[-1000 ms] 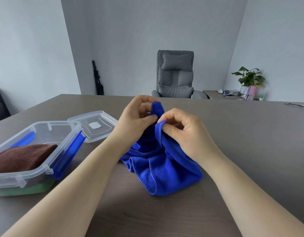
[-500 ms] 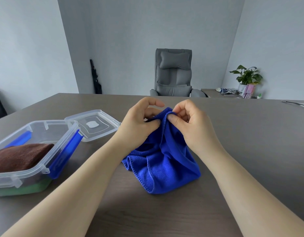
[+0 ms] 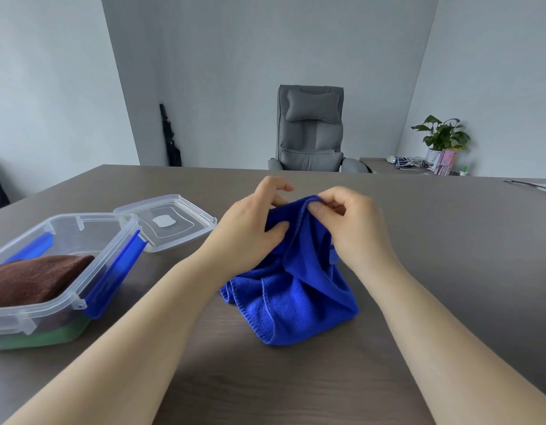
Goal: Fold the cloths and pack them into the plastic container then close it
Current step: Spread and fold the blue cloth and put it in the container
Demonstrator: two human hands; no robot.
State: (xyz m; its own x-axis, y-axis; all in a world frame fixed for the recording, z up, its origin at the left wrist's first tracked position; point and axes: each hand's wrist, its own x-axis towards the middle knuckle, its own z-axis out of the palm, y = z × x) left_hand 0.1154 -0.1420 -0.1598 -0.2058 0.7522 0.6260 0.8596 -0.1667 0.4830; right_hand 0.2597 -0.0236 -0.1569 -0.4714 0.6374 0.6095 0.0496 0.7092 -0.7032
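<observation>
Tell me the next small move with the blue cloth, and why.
Probably draw the hands apart along the top edge to spread it. The left hand and right hand both pinch the blue cloth close together, and it hangs bunched onto the table, not yet folded.

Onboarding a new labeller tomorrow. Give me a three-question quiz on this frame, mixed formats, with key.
1. True or false: the clear plastic lid sits clipped onto the clear plastic container with blue latches.
2. Which cloth do the left hand and right hand both pinch? A) folded brown cloth B) crumpled blue microfibre cloth C) green cloth
3. Fill in: the brown cloth lies inside the ______.

Key: 1 false, the lid lies on the grey-brown table behind the container; 2 B; 3 container.
</observation>
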